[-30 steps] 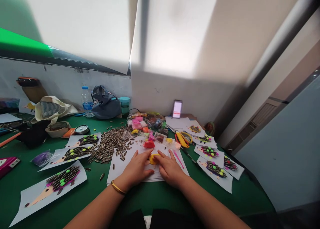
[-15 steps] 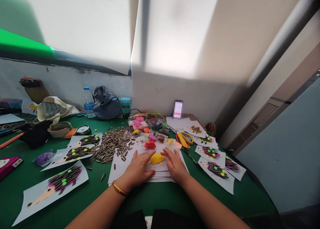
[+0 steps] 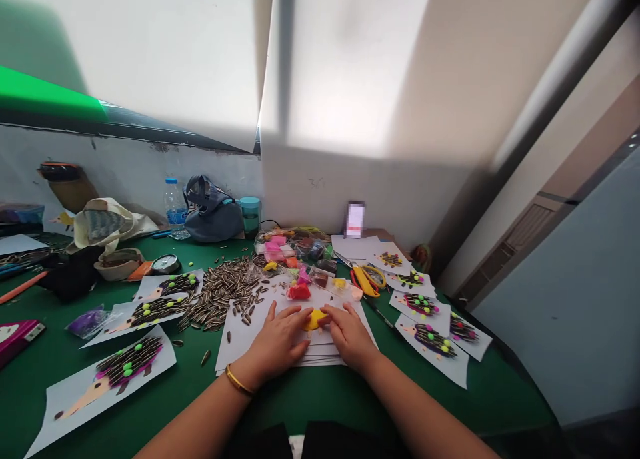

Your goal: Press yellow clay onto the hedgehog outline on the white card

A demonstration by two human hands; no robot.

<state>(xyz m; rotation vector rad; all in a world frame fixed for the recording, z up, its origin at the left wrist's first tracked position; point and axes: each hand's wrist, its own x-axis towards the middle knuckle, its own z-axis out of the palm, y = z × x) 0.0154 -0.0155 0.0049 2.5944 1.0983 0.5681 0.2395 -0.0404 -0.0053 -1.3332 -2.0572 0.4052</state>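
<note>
A flattened lump of yellow modelling clay [image 3: 315, 320] lies on a stack of white paper [image 3: 324, 355] in front of me. My left hand [image 3: 280, 339] rests at its left side, fingers stretched out and thumb apart, fingertips at the clay's edge. From the other side my right hand [image 3: 351, 335] reaches in, fingers extended and slightly bent, their tips over the clay's right edge. Small pale pieces show just below the clay. On the same paper, above the hands, sits red clay [image 3: 299, 291] in wrapping. Loose sunflower seeds [image 3: 220, 292] spread over the paper's left corner.
Hedgehog pictures of seeds and clay lie left [image 3: 115, 379] and right [image 3: 433, 342] on the green table [image 3: 200, 392]. Behind the paper are bagged clays [image 3: 300, 245] and yellow-handled scissors [image 3: 366, 281]. A phone [image 3: 355, 220], water bottle [image 3: 175, 209] and blue bag [image 3: 213, 212] stand at the back.
Both hands have drawn slightly closer together, the right hand's fingertips moving left over the yellow clay. Less of the clay shows between them. The view has shifted slightly.
</note>
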